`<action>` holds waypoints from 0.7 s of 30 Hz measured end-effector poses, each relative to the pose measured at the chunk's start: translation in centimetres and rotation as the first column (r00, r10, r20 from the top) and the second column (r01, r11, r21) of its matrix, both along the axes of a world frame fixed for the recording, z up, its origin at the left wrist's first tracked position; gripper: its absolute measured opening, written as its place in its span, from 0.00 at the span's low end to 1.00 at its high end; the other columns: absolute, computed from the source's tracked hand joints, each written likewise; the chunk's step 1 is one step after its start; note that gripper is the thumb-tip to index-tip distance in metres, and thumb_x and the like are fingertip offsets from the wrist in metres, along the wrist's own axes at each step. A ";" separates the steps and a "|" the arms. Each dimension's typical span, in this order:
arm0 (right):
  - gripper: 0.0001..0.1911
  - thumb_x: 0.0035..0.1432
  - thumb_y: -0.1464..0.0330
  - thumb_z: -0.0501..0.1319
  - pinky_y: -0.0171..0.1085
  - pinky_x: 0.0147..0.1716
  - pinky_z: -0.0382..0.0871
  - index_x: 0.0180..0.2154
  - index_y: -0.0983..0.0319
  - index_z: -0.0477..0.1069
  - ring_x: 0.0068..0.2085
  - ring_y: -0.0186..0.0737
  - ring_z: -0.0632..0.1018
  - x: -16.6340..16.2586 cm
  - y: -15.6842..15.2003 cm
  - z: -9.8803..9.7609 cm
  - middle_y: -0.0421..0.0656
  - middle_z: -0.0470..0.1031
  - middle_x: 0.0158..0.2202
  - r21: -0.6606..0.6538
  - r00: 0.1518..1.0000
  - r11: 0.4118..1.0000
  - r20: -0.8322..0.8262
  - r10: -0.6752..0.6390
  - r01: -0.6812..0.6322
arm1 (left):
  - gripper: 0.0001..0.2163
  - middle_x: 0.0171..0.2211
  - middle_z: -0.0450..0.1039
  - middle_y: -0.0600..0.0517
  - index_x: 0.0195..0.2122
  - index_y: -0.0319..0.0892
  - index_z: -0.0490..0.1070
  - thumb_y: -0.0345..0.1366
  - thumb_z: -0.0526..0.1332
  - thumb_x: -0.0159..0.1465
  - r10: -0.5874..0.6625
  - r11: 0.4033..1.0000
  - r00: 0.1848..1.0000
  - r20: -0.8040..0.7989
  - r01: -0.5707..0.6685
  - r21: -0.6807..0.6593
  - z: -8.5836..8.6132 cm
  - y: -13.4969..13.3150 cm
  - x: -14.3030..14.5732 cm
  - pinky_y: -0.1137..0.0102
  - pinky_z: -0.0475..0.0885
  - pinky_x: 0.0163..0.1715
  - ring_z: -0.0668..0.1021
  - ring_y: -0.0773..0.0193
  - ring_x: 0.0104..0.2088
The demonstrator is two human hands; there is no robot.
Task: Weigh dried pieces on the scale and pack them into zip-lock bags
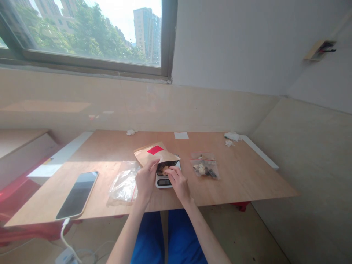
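A brown paper pouch [154, 152] with a red label lies tilted over a small white kitchen scale [164, 181] at the middle of the wooden table [242, 176]. My left hand [145, 179] grips the pouch's open edge, fingers closed on it. My right hand [178, 181] is pinched at the pouch's mouth, over dark dried pieces [164, 168] on the scale. What its fingertips hold is too small to make out.
A crumpled clear plastic bag [124, 184] lies left of my hands. A zip bag of dried pieces [205, 168] lies to the right. A phone [78, 194] with a white cable sits near the left front edge. Paper scraps [181, 135] and tissues [232, 136] lie at the back.
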State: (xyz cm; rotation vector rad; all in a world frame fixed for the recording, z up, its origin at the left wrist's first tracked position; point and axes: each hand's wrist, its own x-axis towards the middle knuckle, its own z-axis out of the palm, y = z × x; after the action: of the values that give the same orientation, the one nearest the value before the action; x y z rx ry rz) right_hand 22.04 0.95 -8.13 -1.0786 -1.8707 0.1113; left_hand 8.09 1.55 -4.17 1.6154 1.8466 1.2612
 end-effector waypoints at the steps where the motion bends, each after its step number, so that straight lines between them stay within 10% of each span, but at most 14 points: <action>1: 0.12 0.62 0.73 0.50 0.33 0.42 0.69 0.40 0.60 0.71 0.41 0.36 0.75 0.1 0.1 -0.1 0.45 0.72 0.38 0.002 1.000 1.000 0.012 -0.002 0.002 | 0.11 0.32 0.78 0.56 0.40 0.51 0.74 0.39 0.53 0.61 0.002 1.000 1.000 -0.003 -0.002 0.002 0.0 0.0 0.0 0.74 0.65 0.30 0.78 0.65 0.32; 11: 0.07 0.58 0.71 0.55 0.35 0.39 0.70 0.37 0.60 0.71 0.39 0.36 0.74 0.5 -0.5 0.0 0.44 0.72 0.36 -0.110 0.946 0.991 -0.323 0.038 -0.077 | 0.11 0.31 0.78 0.55 0.39 0.50 0.75 0.41 0.54 0.61 0.014 0.999 1.000 -0.027 -0.013 0.041 -0.1 -0.1 -0.4 0.74 0.65 0.28 0.78 0.65 0.29; 21: 0.15 0.49 0.62 0.64 0.33 0.26 0.69 0.36 0.64 0.68 0.28 0.34 0.74 2.0 -0.3 -0.3 0.41 0.73 0.29 -0.401 0.552 0.895 -0.799 -0.238 -0.194 | 0.11 0.27 0.78 0.55 0.38 0.50 0.75 0.42 0.54 0.61 0.087 0.994 0.995 -0.053 -0.083 0.071 0.5 0.4 -1.7 0.74 0.64 0.27 0.78 0.64 0.29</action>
State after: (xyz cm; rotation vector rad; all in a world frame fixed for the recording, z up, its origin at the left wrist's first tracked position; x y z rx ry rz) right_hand 24.01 0.68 -8.46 -1.0633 -0.9297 0.9393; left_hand 6.35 1.99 -3.71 1.6395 1.9448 1.3419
